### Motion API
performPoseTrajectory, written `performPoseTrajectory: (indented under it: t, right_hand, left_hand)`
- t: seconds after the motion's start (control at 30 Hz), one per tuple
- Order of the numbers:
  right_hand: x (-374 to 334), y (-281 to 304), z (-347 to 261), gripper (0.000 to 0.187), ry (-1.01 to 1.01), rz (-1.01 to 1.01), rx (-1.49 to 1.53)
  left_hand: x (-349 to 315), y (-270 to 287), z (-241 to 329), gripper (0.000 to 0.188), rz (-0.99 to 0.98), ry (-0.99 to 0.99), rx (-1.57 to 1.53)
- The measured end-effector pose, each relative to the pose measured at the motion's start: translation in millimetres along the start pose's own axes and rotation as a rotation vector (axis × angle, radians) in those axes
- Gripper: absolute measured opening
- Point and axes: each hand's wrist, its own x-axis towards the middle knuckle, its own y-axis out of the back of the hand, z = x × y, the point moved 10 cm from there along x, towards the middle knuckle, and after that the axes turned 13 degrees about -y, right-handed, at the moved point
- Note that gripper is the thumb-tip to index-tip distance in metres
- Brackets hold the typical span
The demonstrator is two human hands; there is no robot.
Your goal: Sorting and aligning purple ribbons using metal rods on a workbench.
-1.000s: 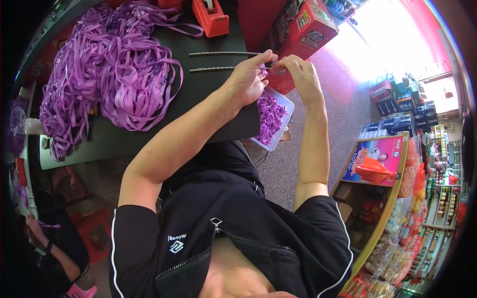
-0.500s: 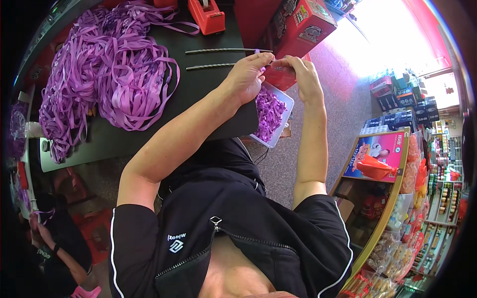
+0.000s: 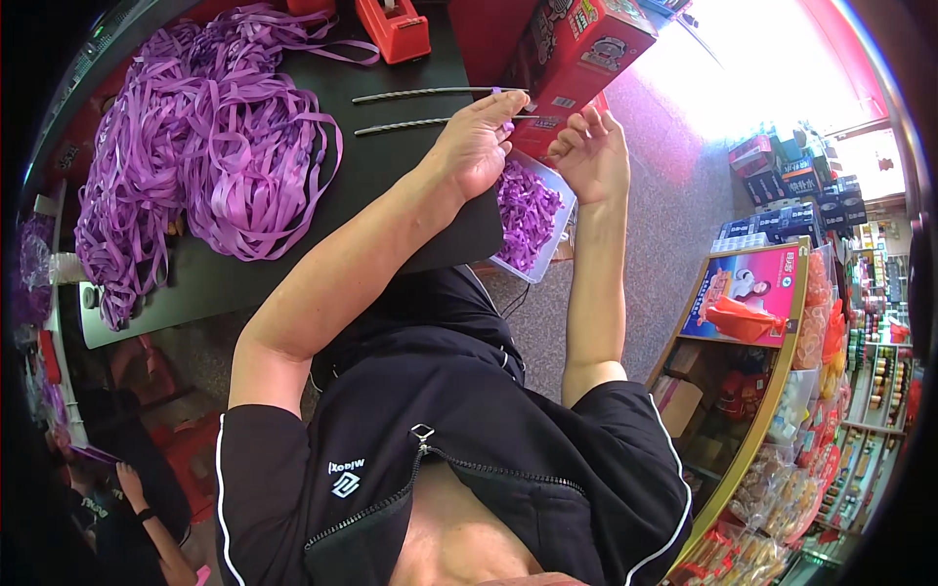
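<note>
Two thin twisted metal rods, an upper one [image 3: 420,95] and a lower one [image 3: 401,128], stick out over the right edge of the dark table [image 3: 401,181]. My left hand [image 3: 474,146] is at their right ends, its thumb and fingers closed on a bit of purple ribbon [image 3: 507,127]; the palm hides part of the lower rod. Just right of the rod tips my right hand [image 3: 596,161] is raised, fingers loosely bent and apart, with nothing visible in them. Below both hands, a pale plastic bin [image 3: 561,210] holds many short purple ribbon pieces [image 3: 528,215].
A big heap of purple ribbons [image 3: 244,146] covers the table's left part. A red tape dispenser [image 3: 393,31] stands at the far edge, with red boxes [image 3: 586,49] right of it. Shelves with packaged goods [image 3: 782,430] line the right. Another person's hands [image 3: 132,488] work at lower left.
My right hand has come away from the left hand and the rod tips, its fingers loosening. My left hand stays closed at the rods, slightly farther left in view.
</note>
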Motion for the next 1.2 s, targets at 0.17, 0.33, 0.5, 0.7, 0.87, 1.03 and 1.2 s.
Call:
performPoseTrajectory:
  t: [0.17,0.33,0.5,0.7,0.87,1.03,1.2]
  right_hand:
    - [-39,-91,-14,0.031,0.675,0.246,-1.282]
    - [-21,-90,-5,0.023,0.645,0.177,-1.476]
    - [-9,-68,-13,0.016,0.456,0.197,-1.113]
    - [31,-79,-14,0.024,0.132,0.133,-1.511]
    - [75,-76,6,0.029,-0.152,0.047,-1.745]
    - [91,-78,8,0.032,-0.159,0.099,-1.998]
    - [94,-75,9,0.031,-0.203,0.127,-2.104]
  left_hand:
    - [1,3,0,0.04,0.009,0.009,-0.016]
    - [0,1,0,0.043,0.007,0.017,-0.034]
    - [0,1,2,0.044,0.018,0.007,-0.029]
    - [-4,1,2,0.048,0.071,0.027,-0.2]
    - [-3,1,1,0.05,0.049,0.034,-0.256]
    - [-1,1,1,0.053,0.048,0.029,-0.258]
    - [-4,-2,2,0.055,0.056,0.038,-0.234]
